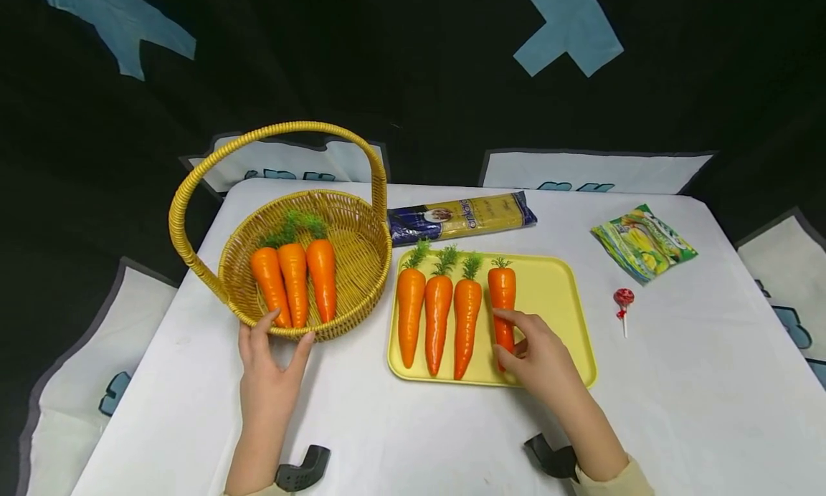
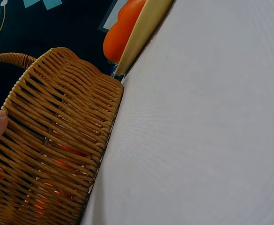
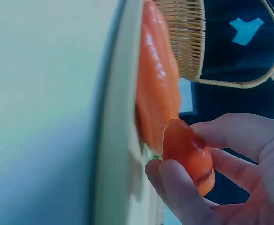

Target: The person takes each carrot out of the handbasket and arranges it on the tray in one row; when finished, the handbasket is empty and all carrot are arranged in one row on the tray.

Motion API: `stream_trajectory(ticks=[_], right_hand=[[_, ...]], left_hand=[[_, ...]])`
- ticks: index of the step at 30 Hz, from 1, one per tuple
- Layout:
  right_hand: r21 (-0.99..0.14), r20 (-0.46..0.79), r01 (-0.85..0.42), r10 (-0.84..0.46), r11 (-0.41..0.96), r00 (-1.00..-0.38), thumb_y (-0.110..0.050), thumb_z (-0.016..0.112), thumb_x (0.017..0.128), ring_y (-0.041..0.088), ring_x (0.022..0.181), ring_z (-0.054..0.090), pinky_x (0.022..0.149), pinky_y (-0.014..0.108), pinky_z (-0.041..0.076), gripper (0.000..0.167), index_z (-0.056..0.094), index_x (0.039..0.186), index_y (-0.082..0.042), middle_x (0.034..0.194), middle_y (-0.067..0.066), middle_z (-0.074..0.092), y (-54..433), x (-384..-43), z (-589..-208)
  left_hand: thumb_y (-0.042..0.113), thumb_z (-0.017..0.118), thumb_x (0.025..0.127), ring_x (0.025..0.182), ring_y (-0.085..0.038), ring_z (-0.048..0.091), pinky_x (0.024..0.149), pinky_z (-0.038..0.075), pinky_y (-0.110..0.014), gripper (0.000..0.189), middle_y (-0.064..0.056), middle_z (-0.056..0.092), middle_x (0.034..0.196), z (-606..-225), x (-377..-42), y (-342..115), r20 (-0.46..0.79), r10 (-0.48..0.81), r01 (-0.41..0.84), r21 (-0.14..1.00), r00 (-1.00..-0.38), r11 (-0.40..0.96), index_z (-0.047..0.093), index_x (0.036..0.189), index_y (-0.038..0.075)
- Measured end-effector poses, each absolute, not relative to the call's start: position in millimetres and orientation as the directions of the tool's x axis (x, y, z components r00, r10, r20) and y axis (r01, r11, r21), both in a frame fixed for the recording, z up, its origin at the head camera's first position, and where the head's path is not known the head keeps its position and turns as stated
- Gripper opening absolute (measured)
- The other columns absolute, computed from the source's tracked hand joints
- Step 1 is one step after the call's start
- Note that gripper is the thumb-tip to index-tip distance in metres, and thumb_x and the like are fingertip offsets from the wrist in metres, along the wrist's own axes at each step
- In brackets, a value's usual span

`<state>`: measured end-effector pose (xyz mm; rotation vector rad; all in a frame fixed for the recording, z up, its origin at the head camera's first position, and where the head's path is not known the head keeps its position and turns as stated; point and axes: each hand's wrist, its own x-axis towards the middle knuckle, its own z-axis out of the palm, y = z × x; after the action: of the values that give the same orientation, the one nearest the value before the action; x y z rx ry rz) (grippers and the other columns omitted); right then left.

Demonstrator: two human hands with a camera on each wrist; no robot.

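Note:
My left hand [image 1: 267, 381] holds the near rim of a yellow wicker basket [image 1: 351, 231], its fingertips over the edge; its thumb shows on the rim in the left wrist view. Three orange carrots [image 1: 294, 284] with green tops lie side by side inside. With thumb and fingers, my right hand [image 1: 542, 356] pinches a carrot [image 1: 502, 288] over the yellow tray [image 1: 555, 288], near its pointed lower end. Left of it on the tray, three more carrots [image 1: 439, 324] lie in a row. The right wrist view shows the gripped carrot [image 3: 186, 152] end-on between the fingertips.
Behind the tray lies a long blue and yellow packet [image 1: 464, 218], close to the basket. A green and yellow bag [image 1: 644, 244] and a red lollipop [image 1: 623, 299] are on the right of the white table [image 1: 703, 353]. The basket's tall handle [image 1: 284, 128] arches upward.

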<state>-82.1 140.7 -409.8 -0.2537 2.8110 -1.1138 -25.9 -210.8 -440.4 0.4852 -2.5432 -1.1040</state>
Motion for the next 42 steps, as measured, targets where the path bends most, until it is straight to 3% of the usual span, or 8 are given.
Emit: stream_trajectory(ticks=[16,23,30,35,42], right_hand=[[-0.57,-0.046,-0.152,-0.216,0.808,-0.975,-0.017,0.073,0.083,0.017,0.065,0.047,0.057,0.03,0.04,0.046,0.06,0.127,-0.013,0.104,0.012,0.056,121.4,-77.3,-424.4],[-0.482,-0.028,-0.2,-0.243,0.853,-0.97,-0.015,0.07,0.084,0.018,0.064,0.049,0.058,0.032,0.042,0.042,0.063,0.125,-0.013,0.105,0.014,0.057,116.4,-73.6,-419.1],[-0.487,-0.034,-0.208,-0.257,0.848,-0.966,-0.017,0.072,0.083,0.016,0.065,0.046,0.06,0.032,0.04,0.039,0.067,0.121,-0.018,0.106,0.013,0.061,118.9,-70.7,-416.5],[-0.485,-0.006,-0.218,-0.253,0.847,-0.967,-0.017,0.073,0.083,0.019,0.072,0.051,0.065,0.034,0.043,0.041,0.066,0.123,-0.017,0.109,0.013,0.062,121.9,-68.6,-414.2],[-0.462,0.088,-0.25,-0.236,0.851,-0.968,-0.017,0.071,0.086,0.037,0.099,0.06,0.081,0.05,0.049,0.038,0.066,0.124,-0.015,0.12,0.02,0.058,129.1,-73.7,-401.6]], left_hand=[[0.036,0.068,0.09,0.125,-0.051,0.038,0.071,0.044,-0.066,0.067,-0.014,0.007,0.158,-441.2,-24.9,-210.9,0.187,-0.424,-0.159,0.737,-0.886,0.657,0.033,0.143,0.014],[0.035,0.069,0.09,0.125,-0.052,0.038,0.07,0.044,-0.065,0.067,-0.015,0.008,0.157,-441.8,-25.3,-211.0,0.186,-0.431,-0.159,0.746,-0.883,0.646,0.034,0.142,0.014],[0.034,0.069,0.09,0.119,-0.054,0.043,0.066,0.046,-0.063,0.065,-0.017,0.01,0.157,-442.4,-26.4,-210.7,0.2,-0.423,-0.147,0.74,-0.884,0.657,0.035,0.141,0.013],[0.033,0.069,0.09,0.12,-0.052,0.043,0.066,0.046,-0.063,0.064,-0.017,0.011,0.156,-442.7,-27.6,-210.3,0.21,-0.421,-0.139,0.738,-0.883,0.66,0.035,0.141,0.013],[0.033,0.069,0.09,0.118,-0.053,0.043,0.067,0.045,-0.064,0.065,-0.017,0.011,0.156,-442.9,-26.2,-210.4,0.205,-0.427,-0.146,0.74,-0.881,0.657,0.035,0.141,0.013]])
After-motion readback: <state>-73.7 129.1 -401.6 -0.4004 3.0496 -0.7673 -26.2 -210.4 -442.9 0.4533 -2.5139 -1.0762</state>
